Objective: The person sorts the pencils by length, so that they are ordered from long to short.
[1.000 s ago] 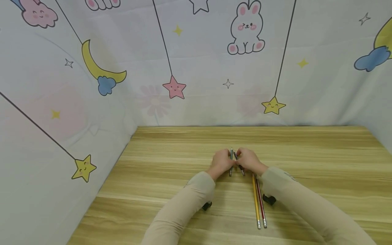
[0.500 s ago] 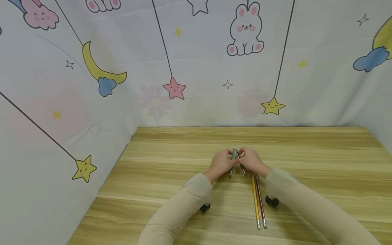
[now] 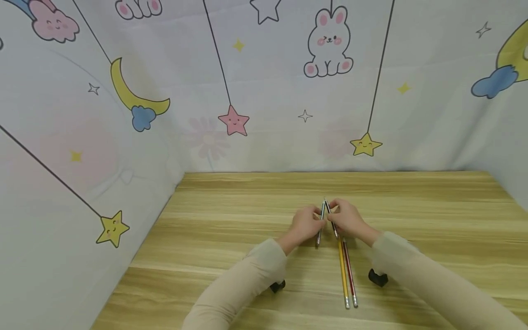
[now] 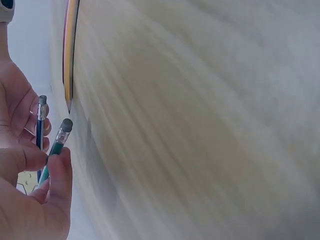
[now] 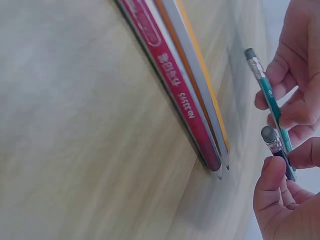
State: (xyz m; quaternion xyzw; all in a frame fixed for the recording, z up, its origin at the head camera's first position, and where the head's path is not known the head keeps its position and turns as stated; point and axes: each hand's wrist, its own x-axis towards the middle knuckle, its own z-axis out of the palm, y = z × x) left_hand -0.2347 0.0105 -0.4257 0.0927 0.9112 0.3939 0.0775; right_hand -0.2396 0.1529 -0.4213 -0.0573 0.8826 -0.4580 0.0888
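My left hand (image 3: pixel 306 224) pinches a green pencil (image 5: pixel 271 102) between thumb and fingers, its eraser end toward me. Close on its right, my right hand (image 3: pixel 349 219) pinches a dark blue pencil (image 4: pixel 40 127). The two held pencils lean together at their far ends like a narrow upside-down V; whether the tips touch I cannot tell. A yellow pencil (image 3: pixel 343 275) and a dark red pencil (image 3: pixel 350 275) lie side by side on the table, just nearer to me than the hands. In the right wrist view their sharpened points face the hands.
The wood-grain table (image 3: pixel 206 220) reaches back to a white cloth backdrop (image 3: pixel 272 146) printed with stars, a moon and a rabbit. More cloth hangs along the left and right sides. A black strap piece (image 3: pixel 378 277) shows under the right sleeve.
Both hands have shifted right with their pencils, now near the points of the two lying pencils. The green pencil has gone from nearly straight to slanted. The lying pencils stay in place.
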